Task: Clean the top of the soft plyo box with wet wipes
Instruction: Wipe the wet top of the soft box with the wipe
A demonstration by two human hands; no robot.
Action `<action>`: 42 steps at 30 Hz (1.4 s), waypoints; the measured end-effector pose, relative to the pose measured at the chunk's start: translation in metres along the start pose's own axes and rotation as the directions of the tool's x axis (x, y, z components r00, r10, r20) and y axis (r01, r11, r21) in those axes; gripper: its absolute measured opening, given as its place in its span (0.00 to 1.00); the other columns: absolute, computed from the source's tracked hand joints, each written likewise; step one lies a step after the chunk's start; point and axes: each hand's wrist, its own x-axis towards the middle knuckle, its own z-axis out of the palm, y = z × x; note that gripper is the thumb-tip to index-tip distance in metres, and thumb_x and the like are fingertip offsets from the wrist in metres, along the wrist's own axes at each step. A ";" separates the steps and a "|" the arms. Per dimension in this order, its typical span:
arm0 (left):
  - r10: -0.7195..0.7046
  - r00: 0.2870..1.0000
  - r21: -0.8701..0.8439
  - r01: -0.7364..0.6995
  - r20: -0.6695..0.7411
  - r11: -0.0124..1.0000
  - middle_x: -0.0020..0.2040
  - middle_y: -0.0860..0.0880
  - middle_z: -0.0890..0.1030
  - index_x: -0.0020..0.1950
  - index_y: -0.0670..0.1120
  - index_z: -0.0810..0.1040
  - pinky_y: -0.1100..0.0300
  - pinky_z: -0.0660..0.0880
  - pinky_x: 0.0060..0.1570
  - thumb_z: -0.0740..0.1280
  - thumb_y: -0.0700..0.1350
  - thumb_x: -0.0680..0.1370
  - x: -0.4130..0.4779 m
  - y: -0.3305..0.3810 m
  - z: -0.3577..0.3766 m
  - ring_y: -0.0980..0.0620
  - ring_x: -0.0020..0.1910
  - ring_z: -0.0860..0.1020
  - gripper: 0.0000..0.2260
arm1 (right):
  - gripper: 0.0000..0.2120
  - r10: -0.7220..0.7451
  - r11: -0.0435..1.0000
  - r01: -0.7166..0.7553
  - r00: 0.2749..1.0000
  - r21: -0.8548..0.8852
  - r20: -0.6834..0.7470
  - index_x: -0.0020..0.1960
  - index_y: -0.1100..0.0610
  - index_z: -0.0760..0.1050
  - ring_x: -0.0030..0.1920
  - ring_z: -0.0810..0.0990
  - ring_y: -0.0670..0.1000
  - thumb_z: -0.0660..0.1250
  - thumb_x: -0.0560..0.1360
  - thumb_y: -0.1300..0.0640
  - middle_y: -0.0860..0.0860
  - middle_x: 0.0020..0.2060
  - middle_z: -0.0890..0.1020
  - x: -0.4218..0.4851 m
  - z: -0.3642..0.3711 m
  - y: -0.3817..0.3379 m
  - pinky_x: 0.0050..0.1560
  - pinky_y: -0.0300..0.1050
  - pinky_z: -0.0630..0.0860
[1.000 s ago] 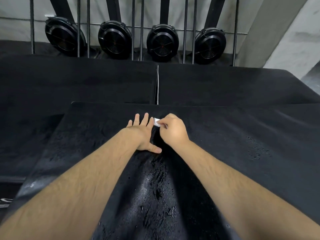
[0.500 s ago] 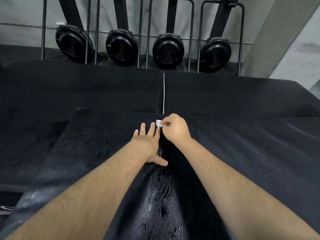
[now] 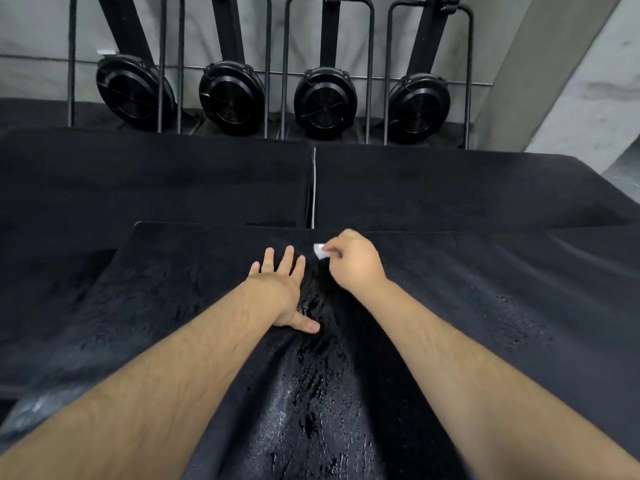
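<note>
The wipe (image 3: 319, 251) is best kept pressed flat and drawn in overlapping strokes, judged from wet streaks behind the fingers while dry patches remain at both sides. Right hand (image 3: 353, 263) is curled, wipe pinched at the fingertips, close to the far edge of the box (image 3: 502, 289). Left hand (image 3: 280, 289) is spread flat, nothing held, palm bracing on the top just beside.
</note>
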 end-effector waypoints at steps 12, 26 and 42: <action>0.047 0.998 0.074 -0.051 0.045 0.996 0.79 0.47 0.31 0.79 0.47 0.31 0.41 0.51 0.77 0.76 0.58 0.71 -0.008 0.041 -0.035 0.41 0.79 0.35 0.58 | 0.12 0.028 0.999 -0.028 0.999 -0.018 -0.023 0.54 0.57 0.85 0.51 0.78 0.54 0.63 0.79 0.63 0.53 0.50 0.77 -0.032 -0.010 0.006 0.51 0.50 0.78; 0.082 0.997 0.091 -0.082 -0.004 0.993 0.79 0.54 0.31 0.79 0.53 0.32 0.43 0.63 0.74 0.76 0.59 0.71 0.001 0.030 -0.022 0.48 0.79 0.36 0.57 | 0.15 -0.087 0.991 0.092 0.994 -0.099 0.061 0.60 0.57 0.82 0.52 0.77 0.57 0.62 0.78 0.66 0.54 0.52 0.76 -0.025 -0.025 0.036 0.52 0.53 0.78; 0.226 0.962 -0.184 -0.253 -0.154 0.950 0.80 0.51 0.33 0.81 0.46 0.37 0.49 0.42 0.79 0.71 0.62 0.74 -0.014 0.040 0.018 0.50 0.79 0.34 0.52 | 0.16 0.112 0.989 -0.103 0.990 -0.103 0.084 0.60 0.54 0.82 0.56 0.79 0.54 0.62 0.77 0.64 0.50 0.54 0.78 0.000 -0.038 0.046 0.57 0.48 0.77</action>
